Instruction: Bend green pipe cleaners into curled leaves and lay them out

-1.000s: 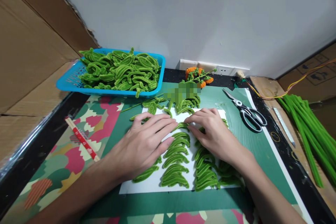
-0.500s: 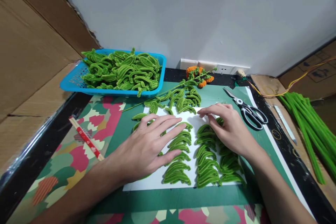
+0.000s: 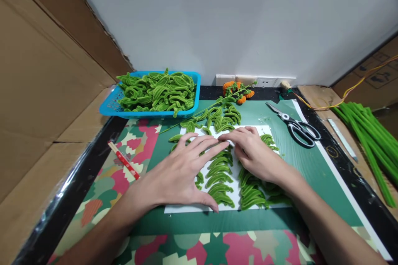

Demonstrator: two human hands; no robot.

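Green fuzzy curved pieces, like bent chenille stems (image 3: 220, 179), lie in stacked columns on a white sheet of paper (image 3: 236, 194). My left hand (image 3: 183, 169) is spread over the left columns, thumb apart near the lower pieces. Its fingertips lie at the top of a middle column. Beside them, the fingertips of my right hand (image 3: 253, 151) meet that same spot, fingers bent forward and thumb separate. I see nothing held in either hand. Pieces beneath both palms are partly hidden.
A blue basket (image 3: 104, 109) heaped with green pieces stands at the back left. Near the wall lies a green stem with orange blooms (image 3: 241, 98). Scissors (image 3: 294, 124), a pale blade-like tool (image 3: 342, 138) and long green stems (image 3: 367, 140) are rightward; wrapped chopsticks (image 3: 124, 160) lie left.
My right hand has moved left, bringing its fingertips to those of my left hand. The left thumb has spread downward. The camera view has shifted slightly.
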